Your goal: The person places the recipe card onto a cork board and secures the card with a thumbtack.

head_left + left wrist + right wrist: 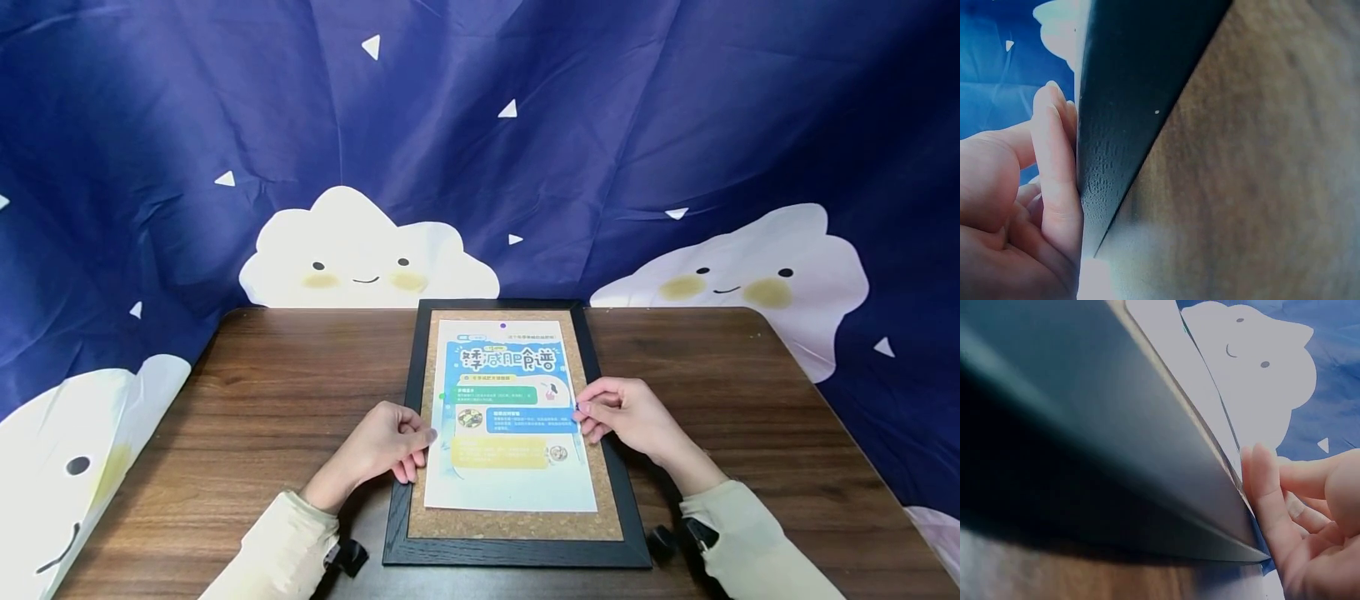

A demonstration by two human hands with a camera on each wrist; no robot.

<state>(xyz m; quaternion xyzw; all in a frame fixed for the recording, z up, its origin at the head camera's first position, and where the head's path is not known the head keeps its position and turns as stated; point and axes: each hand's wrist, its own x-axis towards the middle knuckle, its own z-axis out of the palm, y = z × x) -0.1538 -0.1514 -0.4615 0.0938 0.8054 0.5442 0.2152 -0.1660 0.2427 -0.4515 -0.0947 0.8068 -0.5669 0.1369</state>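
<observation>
A printed poster [517, 487] in blue, green and yellow lies on a black-framed cork board [517, 525]. A purple push pin [503, 326] sits at its top edge and a green push pin [442, 397] at its left edge. My right hand [618, 417] has thumb and index finger together at the poster's right edge, pinching a small blue push pin [576, 407] that they mostly cover. On the other side, my left hand [390, 442] rests on the frame, its thumb tip at the poster's left edge. Its fingers lie along the black frame [1129, 94] in the left wrist view.
The board lies on a dark brown wooden table [315, 358], its top near the far edge. Behind hangs a blue cloth [450, 133] with white clouds. Black wrist straps with devices [348, 557] sit on both cream sleeves, close to the frame's lower corners.
</observation>
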